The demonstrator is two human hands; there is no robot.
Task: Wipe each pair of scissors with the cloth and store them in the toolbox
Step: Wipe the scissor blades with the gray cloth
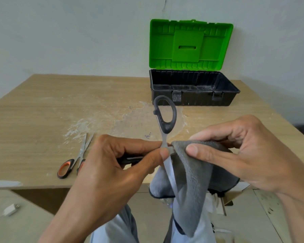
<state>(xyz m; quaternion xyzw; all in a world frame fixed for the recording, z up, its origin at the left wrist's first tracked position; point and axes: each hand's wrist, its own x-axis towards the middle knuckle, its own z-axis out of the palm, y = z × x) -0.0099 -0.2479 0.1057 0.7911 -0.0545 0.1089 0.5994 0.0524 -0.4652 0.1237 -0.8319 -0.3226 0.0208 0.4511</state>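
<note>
Two pairs of scissors are in view. On the left, orange-handled scissors (74, 159) with black trim lie flat on a pale wood-grain table (42, 111), their slim metal blades slightly parted and pointing away; one loop is partly hidden behind the left hand (112, 165). That hand pinches the second pair, grey-handled scissors (165, 118), near the pivot, held above the table's near edge with one oval loop standing up and a bright blade angling down. Just right, one soft, fuzzy grey cloth (191, 172) drapes over the other blade, pressed there by the thumb and fingers of the right hand (249, 155). Farther back on the right, one rectangular plastic toolbox (193, 90) sits open on the table, black ribbed tub, green lid upright against the wall.
</note>
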